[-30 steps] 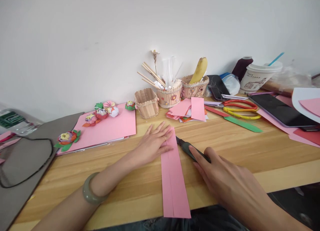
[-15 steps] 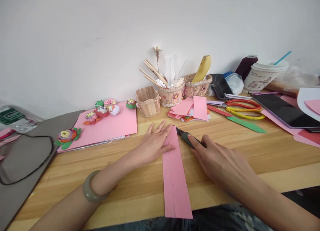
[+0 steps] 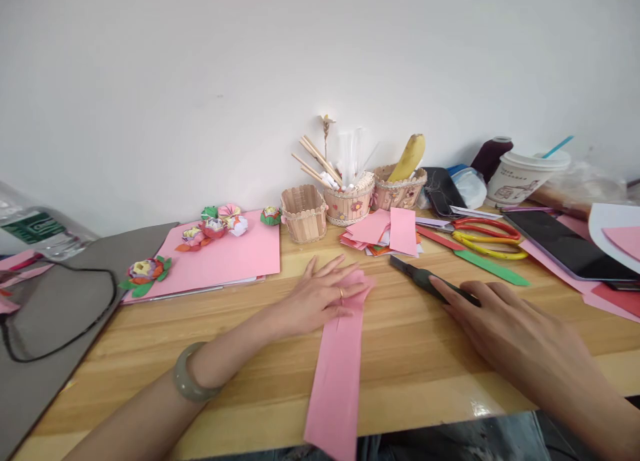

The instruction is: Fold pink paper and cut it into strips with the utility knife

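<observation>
Two hands: left hand (image 3: 314,302) open, fingers spread; right hand (image 3: 507,328) gripping a knife (image 3: 424,280)
Pink strip (image 3: 339,374): long axis near-to-far, left hand on far end, knife apart rightward

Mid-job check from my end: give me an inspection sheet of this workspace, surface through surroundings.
Surface: wooden table, gray mat at left.
Work things: pink paper strip, near end at the table's front edge; dark-handled cutter, tip apart from the strip.
Clutter: paper flowers, paper pile, scissors, lidded cup, phone.
Hands: left hand lies on the strip's far end; right hand grips the cutter.
Cables: black cord curls on the mat.
Surroundings: pale wall behind.
</observation>
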`<state>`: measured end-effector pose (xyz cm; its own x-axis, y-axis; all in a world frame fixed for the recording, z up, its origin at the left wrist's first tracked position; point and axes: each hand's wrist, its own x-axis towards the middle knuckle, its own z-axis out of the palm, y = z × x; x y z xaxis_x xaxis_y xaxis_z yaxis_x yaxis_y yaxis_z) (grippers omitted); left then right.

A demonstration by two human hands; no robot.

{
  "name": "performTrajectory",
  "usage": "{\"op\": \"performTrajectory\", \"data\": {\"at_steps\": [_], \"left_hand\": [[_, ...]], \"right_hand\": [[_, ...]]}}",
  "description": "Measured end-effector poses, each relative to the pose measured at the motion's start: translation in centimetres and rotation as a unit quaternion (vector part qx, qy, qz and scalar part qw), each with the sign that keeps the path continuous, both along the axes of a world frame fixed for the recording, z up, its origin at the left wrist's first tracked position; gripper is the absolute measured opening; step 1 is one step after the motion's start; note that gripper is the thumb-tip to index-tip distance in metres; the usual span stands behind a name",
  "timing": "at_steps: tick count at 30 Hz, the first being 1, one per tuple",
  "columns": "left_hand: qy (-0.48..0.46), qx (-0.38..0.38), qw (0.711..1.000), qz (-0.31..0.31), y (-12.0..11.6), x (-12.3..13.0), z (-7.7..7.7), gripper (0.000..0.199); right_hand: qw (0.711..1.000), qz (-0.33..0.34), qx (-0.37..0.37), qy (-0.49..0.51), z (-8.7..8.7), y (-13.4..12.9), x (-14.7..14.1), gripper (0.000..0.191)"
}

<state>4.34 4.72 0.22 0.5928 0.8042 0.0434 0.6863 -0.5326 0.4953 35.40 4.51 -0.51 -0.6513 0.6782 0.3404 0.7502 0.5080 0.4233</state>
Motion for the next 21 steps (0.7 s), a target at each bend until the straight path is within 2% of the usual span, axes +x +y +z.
{"op": "performTrajectory", "data": {"at_steps": [2, 3, 5, 7, 9, 11, 13, 15, 18, 19, 21], "left_hand": [[-0.035, 0.002, 0.998, 0.042, 0.2, -0.1, -0.3, 0.058], [-0.047, 0.011, 0.996, 0.074, 0.3, -0.1, -0.4, 0.057], [-0.065, 0.031, 0.988, 0.137, 0.5, -0.2, -0.8, 0.048], [-0.077, 0.042, 0.981, 0.174, 0.6, -0.3, -1.2, 0.046], [-0.079, 0.041, 0.980, 0.177, 0.8, -0.4, -1.5, 0.045], [-0.082, 0.040, 0.982, 0.167, 0.9, -0.4, -1.7, 0.037], [-0.092, 0.041, 0.982, 0.159, 1.0, -0.3, -1.8, 0.027], [-0.107, 0.041, 0.981, 0.157, 1.0, -0.2, -1.7, 0.020], [-0.130, 0.035, 0.978, 0.159, 1.0, -0.2, -1.5, 0.016], [-0.138, 0.031, 0.977, 0.159, 0.9, -0.1, -1.5, 0.017], [-0.153, 0.020, 0.975, 0.160, 0.8, -0.1, -1.4, 0.020]], "right_hand": [[0.998, 0.039, 0.036, 0.039, 0.1, 0.0, 0.2, 0.045], [0.995, 0.064, 0.038, 0.067, 0.2, -0.2, -0.3, 0.043], [0.987, 0.111, 0.011, 0.117, 0.5, -0.9, -2.3, 0.041], [0.978, 0.150, -0.028, 0.140, 0.6, -1.7, -5.2, 0.039], [0.957, 0.208, -0.102, 0.172, 0.4, -2.5, -8.3, 0.042], [0.948, 0.236, -0.123, 0.173, -0.1, -3.3, -10.6, 0.044], [0.941, 0.266, -0.132, 0.164, -0.4, -4.1, -11.5, 0.035], [0.930, 0.298, -0.143, 0.161, -0.3, -4.8, -11.1, 0.035], [0.918, 0.342, -0.128, 0.157, 1.5, -4.5, -8.6, 0.039], [0.919, 0.346, -0.099, 0.159, 2.5, -3.9, -7.5, 0.037], [0.931, 0.300, 0.001, 0.206, 4.5, -2.1, -5.5, 0.033]]}}
